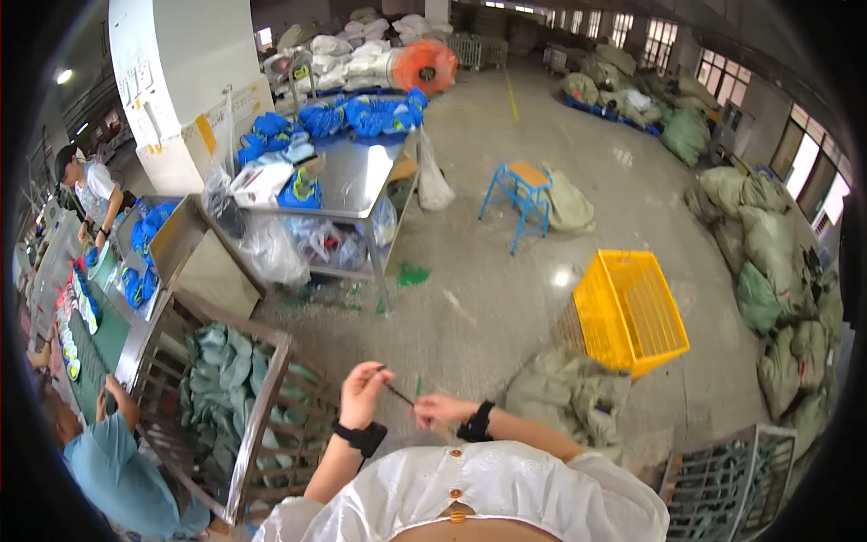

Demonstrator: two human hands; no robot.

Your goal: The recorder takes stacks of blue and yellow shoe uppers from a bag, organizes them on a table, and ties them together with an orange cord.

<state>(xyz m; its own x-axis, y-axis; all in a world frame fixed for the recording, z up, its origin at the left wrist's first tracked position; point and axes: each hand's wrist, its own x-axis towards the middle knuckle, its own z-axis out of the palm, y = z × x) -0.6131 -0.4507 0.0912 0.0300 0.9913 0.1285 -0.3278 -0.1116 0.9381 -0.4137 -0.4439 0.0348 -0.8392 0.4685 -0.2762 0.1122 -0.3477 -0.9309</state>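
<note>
In front of my chest, my left hand (pixel 363 394) pinches one end of a thin dark strip (pixel 398 394). The strip slants down to my right hand (pixel 438 412), whose closed fingers grip its other end. It looks like a cord or a narrow band, but is too small to tell which. Dark bands wrap both of my wrists. Left of my hands stands a metal crate cart (pixel 256 420) with slatted sides, filled with grey-green shoe-shaped pieces (pixel 221 366).
A yellow plastic crate (pixel 591 312) stands to the right, by a rumpled sack (pixel 560 393). Ahead are a blue stool (pixel 522 194) and a metal table (pixel 361 181) bearing blue bundles. Two people work along a conveyor (pixel 107 348) at left. Stuffed sacks (pixel 763 244) line the right side.
</note>
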